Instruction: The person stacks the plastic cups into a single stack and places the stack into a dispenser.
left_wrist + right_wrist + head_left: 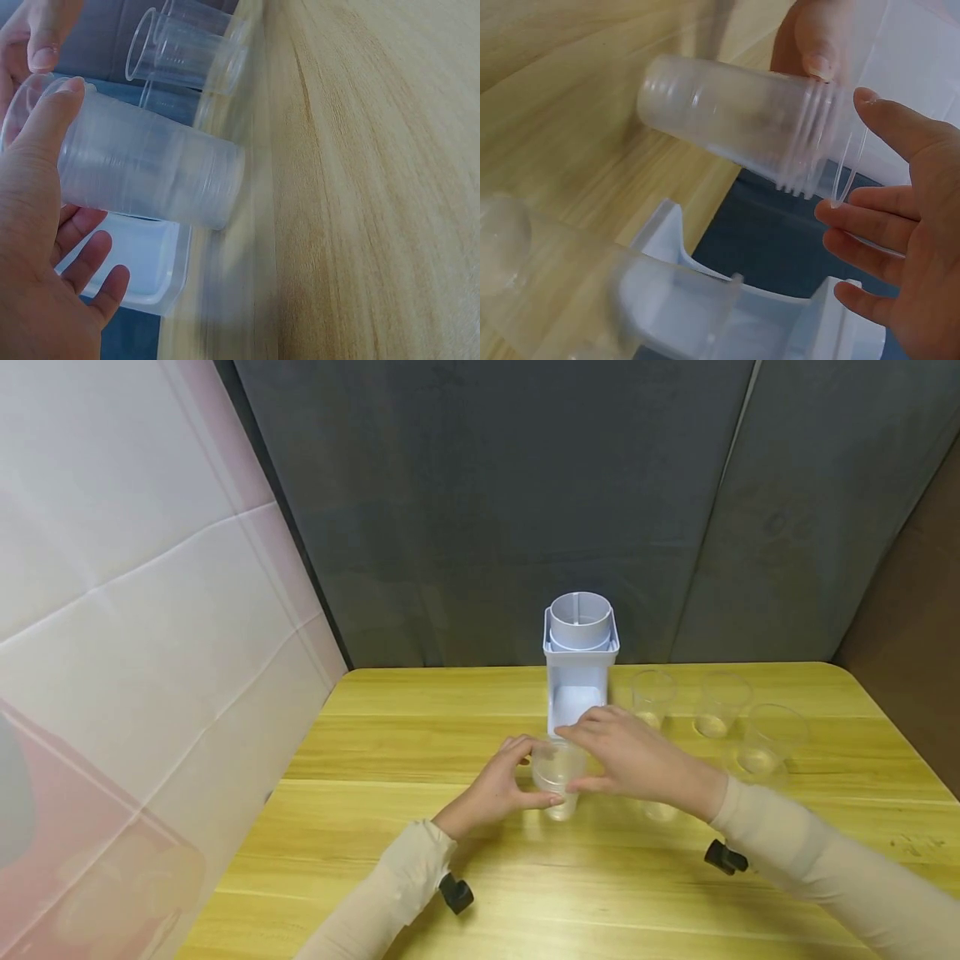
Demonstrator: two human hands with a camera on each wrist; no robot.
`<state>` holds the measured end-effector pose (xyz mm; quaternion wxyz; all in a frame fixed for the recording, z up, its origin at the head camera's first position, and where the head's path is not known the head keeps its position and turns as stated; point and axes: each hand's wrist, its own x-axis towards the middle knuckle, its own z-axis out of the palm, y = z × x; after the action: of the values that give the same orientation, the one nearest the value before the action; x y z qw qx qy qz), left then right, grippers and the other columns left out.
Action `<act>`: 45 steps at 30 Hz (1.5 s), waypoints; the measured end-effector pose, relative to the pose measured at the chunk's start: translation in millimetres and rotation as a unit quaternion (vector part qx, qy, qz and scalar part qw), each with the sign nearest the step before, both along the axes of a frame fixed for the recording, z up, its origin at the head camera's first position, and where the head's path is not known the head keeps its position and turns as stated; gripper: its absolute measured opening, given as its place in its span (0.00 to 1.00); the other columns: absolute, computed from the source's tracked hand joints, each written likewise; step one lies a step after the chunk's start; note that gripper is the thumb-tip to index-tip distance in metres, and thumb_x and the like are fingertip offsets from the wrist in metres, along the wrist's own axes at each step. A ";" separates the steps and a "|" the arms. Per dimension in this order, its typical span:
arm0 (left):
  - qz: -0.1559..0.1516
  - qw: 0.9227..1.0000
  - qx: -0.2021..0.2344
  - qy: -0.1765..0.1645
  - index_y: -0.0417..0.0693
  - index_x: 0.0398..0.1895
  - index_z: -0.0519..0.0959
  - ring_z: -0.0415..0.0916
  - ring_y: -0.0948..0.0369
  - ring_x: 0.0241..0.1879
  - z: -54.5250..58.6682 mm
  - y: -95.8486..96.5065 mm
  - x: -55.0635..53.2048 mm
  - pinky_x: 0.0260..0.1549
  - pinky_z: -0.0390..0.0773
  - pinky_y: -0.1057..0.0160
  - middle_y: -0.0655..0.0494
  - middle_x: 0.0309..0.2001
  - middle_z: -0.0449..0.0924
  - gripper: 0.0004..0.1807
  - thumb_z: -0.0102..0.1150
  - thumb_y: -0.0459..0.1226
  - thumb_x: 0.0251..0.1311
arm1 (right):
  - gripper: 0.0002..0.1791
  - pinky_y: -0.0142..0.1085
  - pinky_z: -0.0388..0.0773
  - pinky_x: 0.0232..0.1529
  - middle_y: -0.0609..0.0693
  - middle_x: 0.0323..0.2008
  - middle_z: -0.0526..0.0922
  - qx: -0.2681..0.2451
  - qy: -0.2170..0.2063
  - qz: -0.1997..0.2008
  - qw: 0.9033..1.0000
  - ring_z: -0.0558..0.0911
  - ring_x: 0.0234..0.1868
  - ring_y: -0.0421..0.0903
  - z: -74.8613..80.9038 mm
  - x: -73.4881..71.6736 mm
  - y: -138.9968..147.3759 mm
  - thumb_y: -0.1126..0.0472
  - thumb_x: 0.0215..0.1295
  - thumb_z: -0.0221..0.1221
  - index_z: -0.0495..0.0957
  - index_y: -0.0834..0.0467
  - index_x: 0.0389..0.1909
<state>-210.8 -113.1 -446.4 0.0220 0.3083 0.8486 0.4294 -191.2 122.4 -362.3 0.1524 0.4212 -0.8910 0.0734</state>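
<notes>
A stack of nested clear plastic cups (150, 157) stands near the middle of the table, slightly blurred in the head view. My left hand (495, 787) grips it near the top, thumb on the near side, with the other fingers partly behind the cups. At the stack's mouth, my right hand (637, 762) holds the rim of the uppermost plastic cup (849, 169) between thumb and index finger. That rim sits a little apart from the several rims below it. The right hand's remaining fingers are spread beside the cup.
Just behind the hands stands a white plastic holder (577, 657) with a round tube on top. Several single clear cups, among them one cup (723, 703) at the back, stand on the wooden table (360, 860) to the right. A dark panel (487, 510) rises behind the table.
</notes>
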 end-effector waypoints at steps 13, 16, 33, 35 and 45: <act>-0.002 1.000 -0.009 0.003 0.52 0.60 0.73 0.67 0.59 0.55 1.5 1.7 0.9 0.60 0.76 0.47 0.57 0.55 0.77 0.34 0.76 0.45 0.49 | 0.39 0.48 0.76 0.60 0.51 0.49 0.86 -0.002 -0.003 -0.010 1.000 0.80 0.52 0.50 -11.2 -0.8 -0.2 0.39 0.52 0.70 0.77 0.59 0.59; -0.002 1.000 -0.009 0.000 0.51 0.60 0.73 0.67 0.60 0.55 1.8 1.7 1.1 0.60 0.76 0.47 0.57 0.56 0.77 0.34 0.77 0.44 0.49 | 0.39 0.48 0.76 0.60 0.50 0.49 0.86 -0.003 -0.003 -0.009 1.000 0.81 0.52 0.50 -11.5 -0.9 -0.2 0.39 0.52 0.70 0.77 0.58 0.59; 0.003 1.000 -0.004 -0.006 0.53 0.58 0.75 0.67 0.61 0.55 3.1 2.3 1.5 0.59 0.75 0.47 0.59 0.56 0.77 0.33 0.77 0.46 0.47 | 0.43 0.54 0.74 0.62 0.52 0.49 0.86 -0.006 -0.015 -0.041 0.999 0.81 0.53 0.52 -9.6 0.4 15.4 0.35 0.50 0.69 0.76 0.59 0.61; 0.003 1.000 -0.003 -0.008 0.53 0.58 0.75 0.67 0.61 0.54 4.3 2.1 1.9 0.59 0.75 0.48 0.60 0.56 0.78 0.33 0.78 0.45 0.47 | 0.43 0.56 0.73 0.62 0.53 0.49 0.87 -0.010 -0.017 -0.047 0.999 0.81 0.53 0.53 -9.0 -0.1 21.3 0.36 0.49 0.70 0.76 0.60 0.61; 0.010 1.000 -0.004 -0.013 0.52 0.58 0.75 0.67 0.61 0.54 3.4 1.9 2.1 0.59 0.75 0.48 0.59 0.55 0.78 0.34 0.78 0.45 0.46 | 0.40 0.58 0.72 0.62 0.56 0.51 0.86 -0.016 -0.042 -0.099 0.994 0.80 0.55 0.58 -3.9 -0.8 64.2 0.40 0.52 0.70 0.76 0.61 0.61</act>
<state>-208.8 -111.2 -443.0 0.0298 0.2946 0.8527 0.4304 -191.9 186.6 -366.2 0.1278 0.3251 -0.9326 0.0904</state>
